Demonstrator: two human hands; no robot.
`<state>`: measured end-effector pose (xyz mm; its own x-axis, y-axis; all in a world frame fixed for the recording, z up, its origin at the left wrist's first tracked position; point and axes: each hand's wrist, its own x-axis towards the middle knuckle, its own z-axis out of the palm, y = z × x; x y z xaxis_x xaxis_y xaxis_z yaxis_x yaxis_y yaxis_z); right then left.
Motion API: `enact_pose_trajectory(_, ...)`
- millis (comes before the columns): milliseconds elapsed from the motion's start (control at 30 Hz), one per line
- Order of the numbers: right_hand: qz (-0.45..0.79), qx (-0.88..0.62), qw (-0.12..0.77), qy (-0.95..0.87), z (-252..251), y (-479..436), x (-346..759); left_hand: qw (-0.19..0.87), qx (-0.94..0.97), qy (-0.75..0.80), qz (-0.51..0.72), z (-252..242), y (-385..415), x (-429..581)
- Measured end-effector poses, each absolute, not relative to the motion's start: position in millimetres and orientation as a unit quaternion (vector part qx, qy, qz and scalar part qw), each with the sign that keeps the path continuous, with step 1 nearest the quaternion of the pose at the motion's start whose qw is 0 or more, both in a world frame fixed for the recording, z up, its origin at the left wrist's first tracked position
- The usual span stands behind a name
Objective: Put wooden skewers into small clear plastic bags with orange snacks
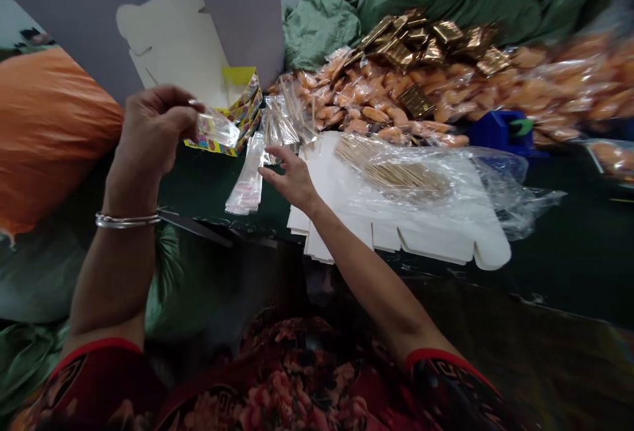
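So the left hand [153,127] is up by the yellow box [242,117], its grip pinched on one end of a small clear bag [220,129]. My guess is it's held by just the end so the rest stays uncovered. The right hand [292,180] has its grip open, thumb and finger apart at the edge of a stack of clear bags [246,183]. That stack lies near the front of the dark green desk [569,259], probably so single bags are easy to reach. The thin wooden sticks [406,177] lie in loose plastic on flattened white cardboard [341,233], which I'd say keeps them together. Orange packets [376,114] and gold packets [448,33] are heaped along the back, likely to leave the front free for working.

As for the bag in the left hand, it's in front of the box, see-through, shiny and kinda crinkly, tilted down to the right. It's blurred, so I can't tell if anything's inside.
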<state>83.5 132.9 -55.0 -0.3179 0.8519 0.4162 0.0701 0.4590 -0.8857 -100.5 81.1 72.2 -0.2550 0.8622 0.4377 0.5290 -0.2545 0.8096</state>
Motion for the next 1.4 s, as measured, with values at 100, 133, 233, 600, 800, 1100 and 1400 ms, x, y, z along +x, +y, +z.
enact_pose_trajectory(100,0.436,-0.265,0.515,-0.689,-21.6,107.0,103.1,0.279,0.661,0.560,0.413,84.7,55.0,-75.3)
enact_pose_trajectory(133,0.449,-0.232,0.500,-0.703,-11.7,97.6,110.0,0.304,0.674,0.555,0.380,85.9,47.0,-67.2)
enact_pose_trajectory(233,0.489,-0.205,0.451,-0.718,2.4,72.4,127.4,0.356,0.695,0.537,0.319,84.4,34.3,-49.1)
enact_pose_trajectory(600,0.565,-0.357,0.486,-0.563,-42.9,39.6,167.9,0.127,0.818,0.471,0.304,28.2,48.5,-10.6)
enact_pose_trajectory(800,0.509,-0.374,0.511,-0.584,-54.1,39.9,176.1,-0.044,0.887,0.382,0.255,10.9,29.7,18.8)
enact_pose_trajectory(1100,0.446,-0.375,0.440,-0.684,-41.1,27.6,190.4,-0.095,0.908,0.362,0.189,2.4,29.7,22.0)
enact_pose_trajectory(1400,0.472,-0.399,0.468,-0.632,-45.4,21.1,185.3,-0.139,0.793,0.487,0.338,-12.4,27.9,9.7)
